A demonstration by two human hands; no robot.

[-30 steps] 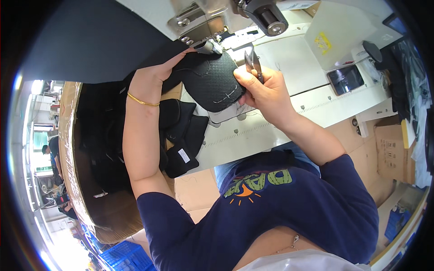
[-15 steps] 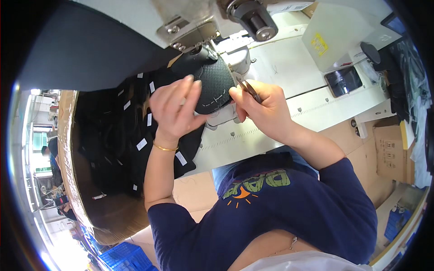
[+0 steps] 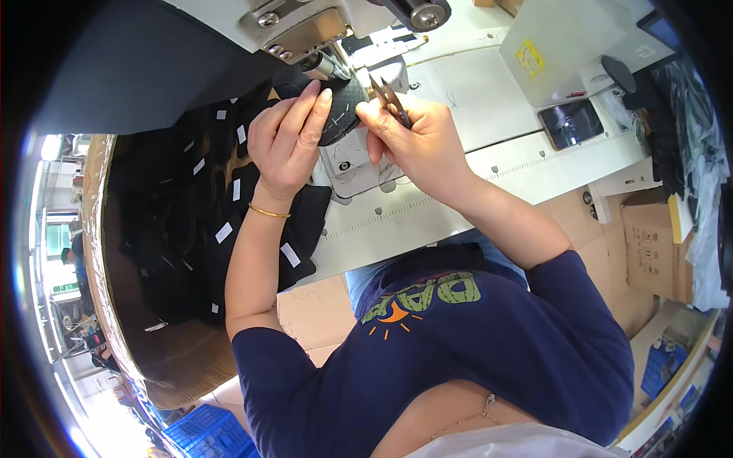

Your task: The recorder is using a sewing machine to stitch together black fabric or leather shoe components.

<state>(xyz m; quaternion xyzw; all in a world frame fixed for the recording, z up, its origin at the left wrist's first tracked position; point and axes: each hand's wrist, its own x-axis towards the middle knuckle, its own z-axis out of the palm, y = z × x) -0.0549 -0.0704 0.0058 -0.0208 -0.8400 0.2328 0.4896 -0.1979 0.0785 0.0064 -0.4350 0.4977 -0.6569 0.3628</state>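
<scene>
Under the head of a sewing machine (image 3: 309,38) lies a curved black fabric piece (image 3: 345,111) with white marks near its rounded edge. Its far part is tucked beneath the presser foot area, close to the needle bar. My left hand (image 3: 284,149) rests on the left side of the fabric, fingers stretched out and fingertips touching it. In my right hand (image 3: 418,145) is a pair of dark thread snips (image 3: 392,101), blades pointing up and apart. That hand's thumb and forefinger are at the fabric's right edge; whether they pinch it, I cannot tell.
Left of the machine table (image 3: 443,191), black pieces with white labels (image 3: 223,233) fill a big cardboard box (image 3: 172,374). A phone (image 3: 571,124) lies on the right of the table. A blue crate (image 3: 210,433) and another carton (image 3: 655,252) stand lower down.
Both hands and the black fabric have moved up and left in the picture, nearer the needle. More of the snips' blades shows. The whole view has also shifted a little.
</scene>
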